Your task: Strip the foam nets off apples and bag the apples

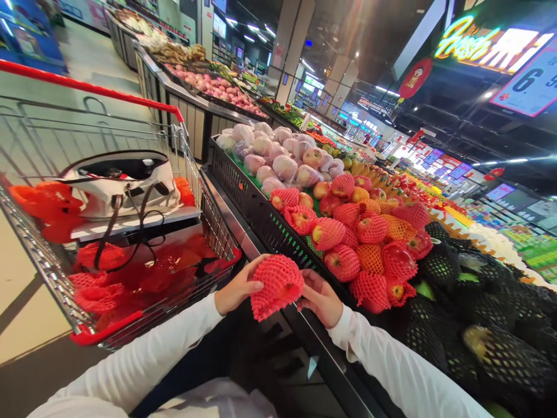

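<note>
Between my two hands, in front of the fruit display, is an apple in a red foam net (277, 287). My left hand (237, 285) is wrapped round its left side, with the thumb lying on the net. The fingers of my right hand (319, 297) are closed on the net's right edge. Most of the fruit is covered by the netting. Just beyond my hands lie several red apples in pink and orange foam nets (342, 262) in a black crate (256, 209).
A shopping cart (180, 110) with red edging stands at left, holding a white bag (117, 188) and red foam nets (98, 293). Film-wrapped fruit (285, 167) fills the crate's far end. Dark netted fruit (439, 261) lies at right. A metal ledge (250, 241) runs along the display.
</note>
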Tool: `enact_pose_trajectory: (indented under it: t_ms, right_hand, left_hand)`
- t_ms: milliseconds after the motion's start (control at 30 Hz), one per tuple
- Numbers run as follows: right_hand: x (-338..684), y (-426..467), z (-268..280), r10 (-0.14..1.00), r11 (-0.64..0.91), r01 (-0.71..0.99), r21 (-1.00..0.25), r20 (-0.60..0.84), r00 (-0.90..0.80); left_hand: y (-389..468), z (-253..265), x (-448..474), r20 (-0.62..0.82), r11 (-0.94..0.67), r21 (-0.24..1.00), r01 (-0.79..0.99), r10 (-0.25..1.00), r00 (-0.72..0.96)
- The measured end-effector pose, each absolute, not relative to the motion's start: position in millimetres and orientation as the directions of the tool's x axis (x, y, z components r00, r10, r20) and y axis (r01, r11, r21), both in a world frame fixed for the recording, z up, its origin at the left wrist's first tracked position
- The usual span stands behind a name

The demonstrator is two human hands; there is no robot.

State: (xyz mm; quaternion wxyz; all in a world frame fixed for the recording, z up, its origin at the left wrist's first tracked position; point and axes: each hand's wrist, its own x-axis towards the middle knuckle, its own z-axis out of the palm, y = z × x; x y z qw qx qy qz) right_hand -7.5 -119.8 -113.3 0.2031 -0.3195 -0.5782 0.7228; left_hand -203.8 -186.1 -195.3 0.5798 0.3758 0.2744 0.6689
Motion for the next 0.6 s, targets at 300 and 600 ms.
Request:
enact_pose_trajectory:
  t_ms: [300, 600]
  right_hand:
    - [-9.6, -118.7, -107.8, 0.705, -0.169, -0.104, -0.980, -0.047, -0.708]
    - [-9.7, -123.7, -98.6, 0.577, -0.303, -0.017, -0.953, -0.169, -0.799]
  left_hand:
    - [-183.4, -200.4, -197.9, 0.148, -0.131, 0.699, -0.703, 0.988, -0.038]
    - [-182.3, -229.2, -195.6, 0.182, -0.034, 0.681, -0.731, 0.975, 0.125]
